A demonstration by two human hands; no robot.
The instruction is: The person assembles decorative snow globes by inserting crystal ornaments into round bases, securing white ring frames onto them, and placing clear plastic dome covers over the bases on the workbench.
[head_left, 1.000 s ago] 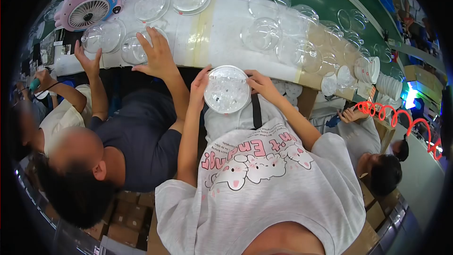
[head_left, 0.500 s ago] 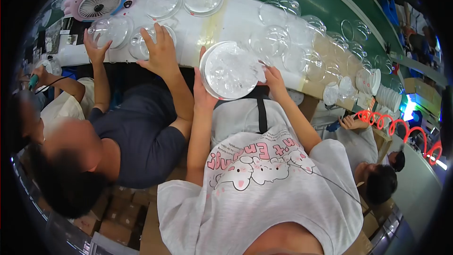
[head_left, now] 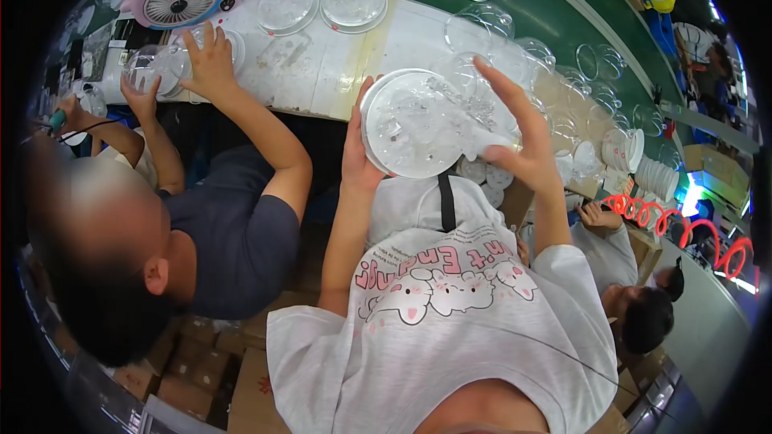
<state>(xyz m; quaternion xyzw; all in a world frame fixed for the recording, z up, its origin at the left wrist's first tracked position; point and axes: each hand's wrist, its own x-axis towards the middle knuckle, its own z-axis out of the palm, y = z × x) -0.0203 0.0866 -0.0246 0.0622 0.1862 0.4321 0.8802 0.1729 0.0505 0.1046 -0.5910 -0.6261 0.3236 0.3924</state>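
My left hand (head_left: 361,145) grips a white round base (head_left: 406,159) by its left edge, its rim doubled like two stacked discs. Clear crinkled pieces (head_left: 402,116) lie on top of the base. On the other side, my right hand (head_left: 532,141) has thumb and fingers wide apart around a clear dome (head_left: 490,116), which overlaps the right edge of the base in this view. The dome's outline is faint against the table behind it. The base is held over my lap, at the front edge of the white table (head_left: 322,84).
Two domed bases (head_left: 354,0) stand at the back beside a pink fan (head_left: 181,0). Clear domes (head_left: 482,28) line the table's right side, with stacked white bases (head_left: 626,149) farther along. A co-worker's hands (head_left: 211,64) handle clear domes at left. A red coiled hose (head_left: 679,221) hangs right.
My right hand has risen and spread around a clear dome beside the base. The base has shifted slightly right. The co-worker's hands have moved left.
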